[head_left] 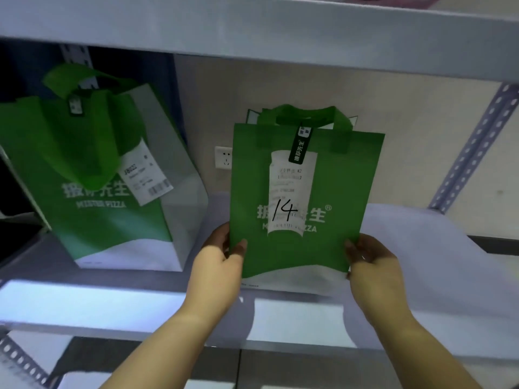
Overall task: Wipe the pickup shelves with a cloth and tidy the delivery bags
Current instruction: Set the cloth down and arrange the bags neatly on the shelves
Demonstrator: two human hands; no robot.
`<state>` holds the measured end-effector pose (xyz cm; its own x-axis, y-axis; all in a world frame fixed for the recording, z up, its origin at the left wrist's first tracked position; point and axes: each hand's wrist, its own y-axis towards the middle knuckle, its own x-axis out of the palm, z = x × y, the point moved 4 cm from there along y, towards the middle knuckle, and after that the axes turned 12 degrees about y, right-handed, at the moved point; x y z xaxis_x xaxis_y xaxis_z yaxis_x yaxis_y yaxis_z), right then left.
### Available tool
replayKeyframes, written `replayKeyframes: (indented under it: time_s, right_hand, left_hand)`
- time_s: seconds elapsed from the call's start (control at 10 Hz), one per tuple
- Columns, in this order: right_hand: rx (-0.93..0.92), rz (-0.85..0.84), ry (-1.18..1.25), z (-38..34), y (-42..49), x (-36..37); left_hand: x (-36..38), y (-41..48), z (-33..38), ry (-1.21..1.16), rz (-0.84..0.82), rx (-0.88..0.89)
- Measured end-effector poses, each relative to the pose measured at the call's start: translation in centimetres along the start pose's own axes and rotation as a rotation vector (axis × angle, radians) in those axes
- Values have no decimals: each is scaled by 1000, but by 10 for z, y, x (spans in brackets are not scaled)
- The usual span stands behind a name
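Green bag (marked 14) upright.

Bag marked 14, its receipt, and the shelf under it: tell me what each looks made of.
Bag marked 14: likely non-woven fabric, matte green and white; it stands flat with soft loop handles and dents a little under both hands. Receipt: thin white printed paper, with "14" handwritten on it in dark ink. Shelf: smooth, pale and glossy, mirroring light; perhaps painted metal or laminate, unclear which.
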<state>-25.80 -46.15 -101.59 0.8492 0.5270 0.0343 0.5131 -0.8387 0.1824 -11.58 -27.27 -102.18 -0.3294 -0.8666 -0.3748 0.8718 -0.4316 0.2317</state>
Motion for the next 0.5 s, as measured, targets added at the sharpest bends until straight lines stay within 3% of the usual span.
replayKeyframes:
  time_s: [0.3,0.5]
  right_hand:
    - [44,16,33,7,-2,18]
    - [18,12,-26,0,-9,9]
  left_hand:
    - [-13,0,-22,-15,-57,4]
    - [-22,-11,-29,28,15,-94]
